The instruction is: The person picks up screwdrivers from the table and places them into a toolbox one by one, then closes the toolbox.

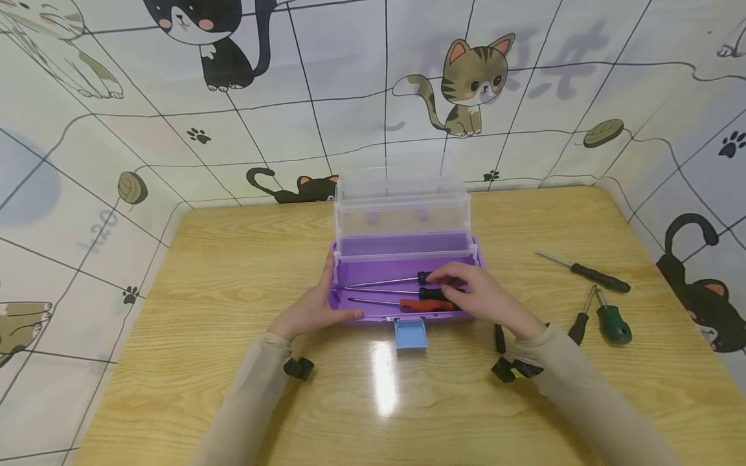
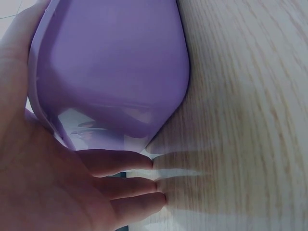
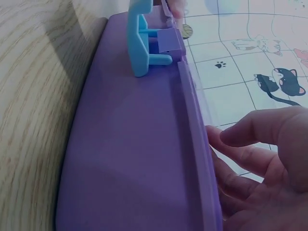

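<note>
A purple toolbox (image 1: 379, 266) stands on the table with its clear lid (image 1: 402, 221) raised and its blue latch (image 1: 410, 335) hanging down in front. My left hand (image 1: 315, 309) rests against its left end, thumb along the front rim; in the left wrist view the fingers (image 2: 130, 187) lie straight beside the wall. Inside lie a red-and-black screwdriver (image 1: 416, 305), a black-handled screwdriver (image 1: 430, 294) and another black-handled one (image 1: 423, 278) behind it. Over their handles is my right hand (image 1: 489, 298), fingertips right at the black handles, fingers loosely bent. The front wall partly hides its fingers in the right wrist view.
To the right lie a long black screwdriver (image 1: 600, 278), a small black one (image 1: 578, 328) and a stubby green one (image 1: 614, 325). Another black handle (image 1: 499, 338) shows beside my right wrist. A cat-patterned wall covering (image 1: 350, 136) rises behind the table.
</note>
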`<act>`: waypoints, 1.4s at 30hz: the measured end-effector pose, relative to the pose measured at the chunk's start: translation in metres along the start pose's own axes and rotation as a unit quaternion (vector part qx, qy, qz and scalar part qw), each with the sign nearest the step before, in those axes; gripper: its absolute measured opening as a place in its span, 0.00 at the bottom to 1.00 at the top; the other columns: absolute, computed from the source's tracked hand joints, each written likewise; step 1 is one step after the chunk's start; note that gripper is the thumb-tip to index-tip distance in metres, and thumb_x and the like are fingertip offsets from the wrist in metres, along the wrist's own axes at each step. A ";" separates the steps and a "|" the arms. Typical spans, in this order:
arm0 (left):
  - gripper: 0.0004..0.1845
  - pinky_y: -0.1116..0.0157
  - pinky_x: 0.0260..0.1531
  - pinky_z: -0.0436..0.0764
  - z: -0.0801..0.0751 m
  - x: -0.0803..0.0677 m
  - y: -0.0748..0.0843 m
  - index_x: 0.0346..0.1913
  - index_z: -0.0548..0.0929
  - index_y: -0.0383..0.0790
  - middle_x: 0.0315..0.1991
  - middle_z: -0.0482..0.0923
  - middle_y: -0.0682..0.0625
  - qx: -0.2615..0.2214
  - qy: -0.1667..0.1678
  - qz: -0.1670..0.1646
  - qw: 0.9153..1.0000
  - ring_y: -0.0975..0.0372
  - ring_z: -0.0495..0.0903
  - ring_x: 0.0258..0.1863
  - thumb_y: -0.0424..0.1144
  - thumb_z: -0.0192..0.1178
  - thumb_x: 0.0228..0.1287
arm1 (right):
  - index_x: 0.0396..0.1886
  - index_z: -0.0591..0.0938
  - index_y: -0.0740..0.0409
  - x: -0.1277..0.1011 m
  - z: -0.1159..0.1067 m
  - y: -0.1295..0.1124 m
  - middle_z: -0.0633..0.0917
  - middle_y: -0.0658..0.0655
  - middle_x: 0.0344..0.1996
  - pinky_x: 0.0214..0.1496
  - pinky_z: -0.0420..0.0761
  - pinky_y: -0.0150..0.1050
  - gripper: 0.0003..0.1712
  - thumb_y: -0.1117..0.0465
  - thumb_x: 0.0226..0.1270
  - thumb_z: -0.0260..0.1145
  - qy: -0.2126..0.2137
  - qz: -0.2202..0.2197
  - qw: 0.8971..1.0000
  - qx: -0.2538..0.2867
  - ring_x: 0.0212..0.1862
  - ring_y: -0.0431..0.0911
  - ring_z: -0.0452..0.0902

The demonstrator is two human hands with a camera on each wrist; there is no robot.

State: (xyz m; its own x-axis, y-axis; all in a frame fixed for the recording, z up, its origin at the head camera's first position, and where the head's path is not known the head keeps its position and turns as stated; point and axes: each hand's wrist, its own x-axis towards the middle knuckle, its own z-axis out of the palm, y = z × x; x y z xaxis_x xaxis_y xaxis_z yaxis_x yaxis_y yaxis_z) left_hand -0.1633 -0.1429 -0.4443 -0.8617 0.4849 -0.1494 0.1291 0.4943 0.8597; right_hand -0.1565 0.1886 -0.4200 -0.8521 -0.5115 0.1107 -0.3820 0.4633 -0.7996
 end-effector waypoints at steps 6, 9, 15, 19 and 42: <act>0.68 0.43 0.64 0.58 -0.002 -0.004 0.012 0.74 0.22 0.54 0.75 0.39 0.35 -0.010 -0.005 0.012 1.000 0.37 0.59 0.66 0.43 0.73 0.54 | 0.46 0.83 0.65 -0.005 -0.003 0.000 0.84 0.60 0.44 0.44 0.81 0.43 0.14 0.76 0.63 0.58 0.004 0.006 1.000 0.013 0.41 0.47 0.79; 0.68 0.44 0.65 0.57 -0.002 -0.003 0.011 0.74 0.22 0.53 0.76 0.38 0.37 -0.012 -0.005 0.009 1.000 0.38 0.58 0.67 0.42 0.73 0.53 | 0.47 0.83 0.66 -0.007 -0.005 -0.002 0.84 0.61 0.44 0.43 0.80 0.41 0.14 0.76 0.63 0.58 0.011 0.005 1.000 0.019 0.40 0.47 0.78; 0.70 0.46 0.65 0.58 0.000 0.000 0.001 0.73 0.20 0.63 0.77 0.36 0.41 -0.007 -0.001 0.008 1.000 0.41 0.56 0.69 0.49 0.74 0.51 | 0.46 0.83 0.65 -0.010 -0.010 -0.003 0.84 0.61 0.44 0.43 0.80 0.38 0.13 0.76 0.64 0.59 0.028 0.001 0.999 0.015 0.41 0.47 0.78; 0.70 0.46 0.65 0.57 -0.001 -0.001 0.002 0.72 0.20 0.66 0.77 0.35 0.42 -0.011 -0.001 0.008 1.000 0.41 0.55 0.69 0.50 0.74 0.51 | 0.46 0.84 0.62 -0.013 -0.014 -0.003 0.84 0.59 0.45 0.42 0.79 0.38 0.13 0.75 0.64 0.60 0.035 0.014 0.999 0.009 0.41 0.47 0.77; 0.69 0.44 0.65 0.57 0.000 -0.001 0.001 0.74 0.21 0.54 0.75 0.39 0.36 -0.004 -0.004 0.000 1.000 0.38 0.59 0.67 0.43 0.74 0.53 | 0.50 0.83 0.64 -0.035 -0.028 0.000 0.84 0.57 0.48 0.47 0.79 0.39 0.13 0.72 0.68 0.58 0.074 0.037 0.997 -0.002 0.46 0.51 0.79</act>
State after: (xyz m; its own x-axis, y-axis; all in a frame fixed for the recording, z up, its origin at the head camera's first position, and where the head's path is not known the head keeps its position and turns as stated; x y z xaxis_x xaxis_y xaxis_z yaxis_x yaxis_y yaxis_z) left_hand -0.1622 -0.1431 -0.4428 -0.8575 0.4909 -0.1537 0.1254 0.4892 0.8631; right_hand -0.1363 0.2267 -0.4075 -0.9212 -0.3637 0.1386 -0.3183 0.4990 -0.8061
